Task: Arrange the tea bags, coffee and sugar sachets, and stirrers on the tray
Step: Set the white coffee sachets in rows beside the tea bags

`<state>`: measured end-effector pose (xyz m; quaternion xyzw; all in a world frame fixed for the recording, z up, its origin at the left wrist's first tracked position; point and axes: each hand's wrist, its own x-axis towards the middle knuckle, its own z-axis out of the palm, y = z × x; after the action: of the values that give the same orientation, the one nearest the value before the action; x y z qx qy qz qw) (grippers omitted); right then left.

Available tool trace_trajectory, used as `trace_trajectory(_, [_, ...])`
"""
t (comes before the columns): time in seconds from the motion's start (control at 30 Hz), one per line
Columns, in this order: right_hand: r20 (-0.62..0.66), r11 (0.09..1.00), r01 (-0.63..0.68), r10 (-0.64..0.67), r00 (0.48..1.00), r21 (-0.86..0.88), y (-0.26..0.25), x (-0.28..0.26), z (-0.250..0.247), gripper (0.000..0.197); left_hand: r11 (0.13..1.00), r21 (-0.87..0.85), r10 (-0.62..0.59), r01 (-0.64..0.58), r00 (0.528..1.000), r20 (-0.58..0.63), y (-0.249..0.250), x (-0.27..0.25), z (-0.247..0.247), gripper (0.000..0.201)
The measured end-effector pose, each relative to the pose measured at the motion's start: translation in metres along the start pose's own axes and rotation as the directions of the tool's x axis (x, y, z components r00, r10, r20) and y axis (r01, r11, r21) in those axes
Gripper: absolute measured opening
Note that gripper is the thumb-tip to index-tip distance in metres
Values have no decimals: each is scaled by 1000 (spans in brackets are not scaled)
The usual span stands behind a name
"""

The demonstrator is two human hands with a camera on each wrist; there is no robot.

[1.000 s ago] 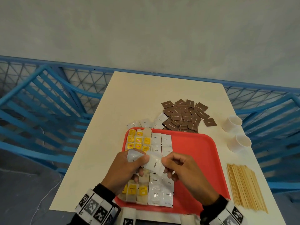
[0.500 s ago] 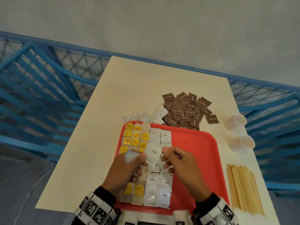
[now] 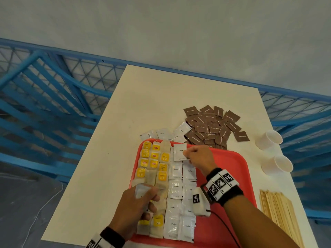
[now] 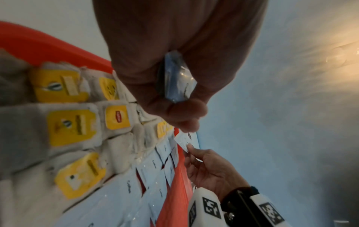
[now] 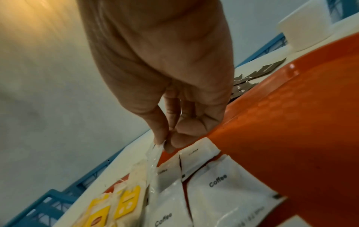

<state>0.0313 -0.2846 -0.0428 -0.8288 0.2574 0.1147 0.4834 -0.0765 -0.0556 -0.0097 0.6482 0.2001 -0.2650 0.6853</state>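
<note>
Right hand [image 3: 198, 157] pinches a white coffee sachet [image 3: 180, 152] by its right edge, thumb and forefinger closed on it, at the far end of the coffee rows [image 3: 181, 199] on the red tray [image 3: 227, 176]. Sachet sits tilted, over the tray's far-left area, just right of the tea bags [image 3: 154, 169]; cannot tell if it touches the tray.

Left hand [image 3: 136, 210] is curled round a small stack of white sachets [image 3: 142, 190], held over the near tea bag rows. Left wrist view shows the stack [image 4: 177, 78] clamped between thumb and fingers.

Tray layout: tea bags with yellow tags in columns on the left, coffee sachets in two columns beside them, right half bare.

On the desk [image 3: 125, 122]: loose white sachets [image 3: 164, 134] just past the tray's far edge, brown sugar pile [image 3: 213, 127] to their right, two white cups [image 3: 272, 153] further right, stirrers [image 3: 281, 215] in a bundle right of the tray.
</note>
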Motion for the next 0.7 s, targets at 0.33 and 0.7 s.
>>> trace_trajectory(0.33, [-104,956,121,-153,983,-267,5,17,5,23,999,-32,-26,25,999,-34,-5,2,-14,21])
trace_trajectory(0.7, [268,970,222,-240,933,94,-34,-86,-18,24,920,-378,18,105,951,309,24,0,-1,34])
